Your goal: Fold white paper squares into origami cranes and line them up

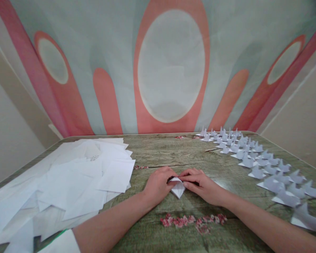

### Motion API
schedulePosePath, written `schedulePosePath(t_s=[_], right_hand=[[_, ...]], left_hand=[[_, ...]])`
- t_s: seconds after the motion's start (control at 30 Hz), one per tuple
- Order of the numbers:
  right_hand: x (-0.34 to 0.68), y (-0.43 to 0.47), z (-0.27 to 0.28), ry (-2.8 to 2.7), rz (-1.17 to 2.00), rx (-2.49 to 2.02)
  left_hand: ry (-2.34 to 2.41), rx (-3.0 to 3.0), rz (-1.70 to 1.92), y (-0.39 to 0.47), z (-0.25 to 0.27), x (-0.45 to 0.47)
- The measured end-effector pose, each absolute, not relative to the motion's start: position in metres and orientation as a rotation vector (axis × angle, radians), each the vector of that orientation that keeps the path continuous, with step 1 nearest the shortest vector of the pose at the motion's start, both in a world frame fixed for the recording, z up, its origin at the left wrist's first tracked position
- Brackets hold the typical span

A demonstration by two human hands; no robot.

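A small folded piece of white paper [178, 189] rests on the wood-patterned table, its pointed end towards me. My left hand [159, 184] is closed on its left side, with the fingers curled over the far edge. On the other side, my right hand [201, 184] pinches the upper right edge between thumb and fingers. The fingertips of both hands nearly meet at the top of the paper. Part of the far fold is hidden behind my fingers.
Loose white paper sheets [79, 186] lie in a wide, overlapping pile on the left. Several folded paper birds [246, 161] stand in rows along the right side. The table [158, 151] has printed pink flowers. Behind it hangs a coloured backdrop [171, 128].
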State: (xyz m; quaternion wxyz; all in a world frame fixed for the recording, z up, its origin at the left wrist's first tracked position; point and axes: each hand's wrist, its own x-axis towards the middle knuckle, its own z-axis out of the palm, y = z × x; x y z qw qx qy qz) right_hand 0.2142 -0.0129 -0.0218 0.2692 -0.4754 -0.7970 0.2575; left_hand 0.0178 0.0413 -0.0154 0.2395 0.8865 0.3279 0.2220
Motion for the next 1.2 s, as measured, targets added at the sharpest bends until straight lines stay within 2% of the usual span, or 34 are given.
schedulePosePath(t_s=[1.2], right_hand=[[0.200,-0.010,-0.031,-1.887,0.506,-1.406]], left_hand=[[0.894,2.398,0.629,0.034,-0.007,0.023]])
